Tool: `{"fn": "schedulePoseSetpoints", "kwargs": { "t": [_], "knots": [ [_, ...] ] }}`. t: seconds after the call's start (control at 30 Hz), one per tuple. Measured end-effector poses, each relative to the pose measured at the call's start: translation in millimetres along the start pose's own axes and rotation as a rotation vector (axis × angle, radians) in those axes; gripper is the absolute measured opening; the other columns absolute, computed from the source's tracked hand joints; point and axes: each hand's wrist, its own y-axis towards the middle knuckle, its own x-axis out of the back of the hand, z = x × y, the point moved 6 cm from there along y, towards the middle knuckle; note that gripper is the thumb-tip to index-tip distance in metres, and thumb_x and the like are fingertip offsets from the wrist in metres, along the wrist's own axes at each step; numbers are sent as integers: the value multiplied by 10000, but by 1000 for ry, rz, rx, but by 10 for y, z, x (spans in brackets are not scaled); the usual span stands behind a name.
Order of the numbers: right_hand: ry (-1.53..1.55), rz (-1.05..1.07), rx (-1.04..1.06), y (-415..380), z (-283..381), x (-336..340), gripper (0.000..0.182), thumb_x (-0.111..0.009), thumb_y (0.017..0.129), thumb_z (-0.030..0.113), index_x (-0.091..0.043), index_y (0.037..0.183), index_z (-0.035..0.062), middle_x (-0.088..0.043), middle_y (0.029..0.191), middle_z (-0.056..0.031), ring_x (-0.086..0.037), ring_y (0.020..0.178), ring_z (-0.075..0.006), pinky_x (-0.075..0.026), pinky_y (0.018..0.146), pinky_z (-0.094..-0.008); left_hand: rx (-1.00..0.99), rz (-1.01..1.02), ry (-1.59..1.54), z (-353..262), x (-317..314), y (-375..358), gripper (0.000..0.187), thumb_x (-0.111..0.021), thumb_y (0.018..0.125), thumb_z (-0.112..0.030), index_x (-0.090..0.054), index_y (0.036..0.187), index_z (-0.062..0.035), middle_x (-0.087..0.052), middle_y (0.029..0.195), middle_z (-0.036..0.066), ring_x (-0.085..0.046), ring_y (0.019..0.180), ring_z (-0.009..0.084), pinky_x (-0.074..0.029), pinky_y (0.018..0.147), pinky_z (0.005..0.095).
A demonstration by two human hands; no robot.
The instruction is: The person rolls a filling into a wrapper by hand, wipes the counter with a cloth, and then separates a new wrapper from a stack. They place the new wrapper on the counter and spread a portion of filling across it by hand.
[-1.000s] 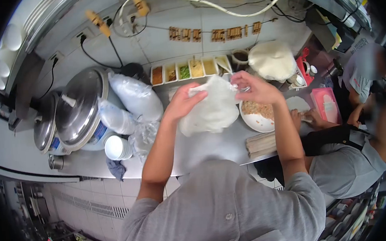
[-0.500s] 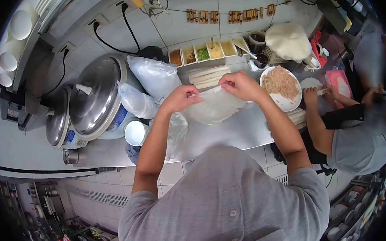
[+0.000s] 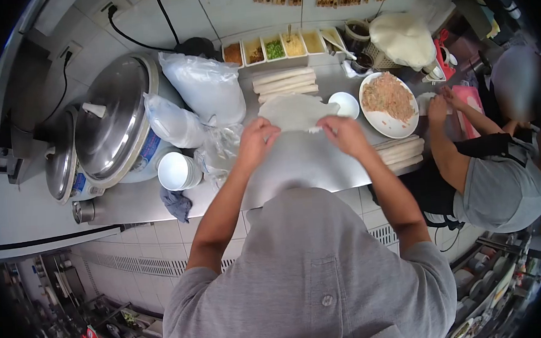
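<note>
A thin, whitish round sheet point(image 3: 295, 110) with a ragged edge lies on the steel counter. At its near left edge, my left hand point(image 3: 258, 142) has its fingers pinched together on the sheet. My right hand point(image 3: 344, 133) pinches the near right edge, palm down and slightly blurred. Just beyond the sheet are several pale rolls point(image 3: 285, 83) stacked side by side. A small white bowl point(image 3: 344, 105) touches or adjoins the sheet's right side. Further right stands a white plate point(image 3: 376, 125) with a pinkish minced filling point(image 3: 389, 97).
More rolls point(image 3: 399, 153) lie right of my right forearm. Seasoning tubs point(image 3: 274, 49) line the back. Plastic bags point(image 3: 207, 89), white cups point(image 3: 175, 171) and a large lidded pot point(image 3: 115, 116) stand left. At the right, a co-worker's hands point(image 3: 438, 105) work over another pale sheet.
My hands have come nearer my body, to the sheet's near edge. The sheet, earlier hanging from my fingers toward me, now spreads out beyond them. The small white bowl has come into view.
</note>
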Motion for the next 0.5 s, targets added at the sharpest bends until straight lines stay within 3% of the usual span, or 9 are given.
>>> {"fn": "schedulePoseSetpoints", "kwargs": {
  "t": [0.17, 0.3, 0.5],
  "knots": [
    [-237, 89, 84, -878, -489, -955, 212, -627, 797, 72, -691, 999, 82, -712, 1001, -107, -661, 972, -296, -518, 850, -404, 25, 47, 268, 328, -661, -794, 220, -727, 692, -45, -752, 885, -146, -548, 818, 3, -577, 857, 192, -417, 797, 387],
    [-310, -1, 139, -1047, -433, -1036, 211, -590, 813, 88, -684, 1000, 66, -715, 1025, -66, -648, 1026, -240, -504, 887, -378, 54, 75, 282, 312, -738, -996, 200, -732, 707, -67, -754, 887, -154, -532, 820, -4, -564, 884, 178, -388, 843, 387],
    [-301, -20, 157, -1119, -428, -1009, 228, -583, 808, 80, -684, 1012, 60, -715, 1021, -66, -641, 1051, -237, -500, 900, -373, 25, 87, 303, 250, -732, -1026, 212, -742, 716, -78, -750, 916, -149, -536, 849, -5, -558, 882, 179, -390, 834, 390]
  ]
}}
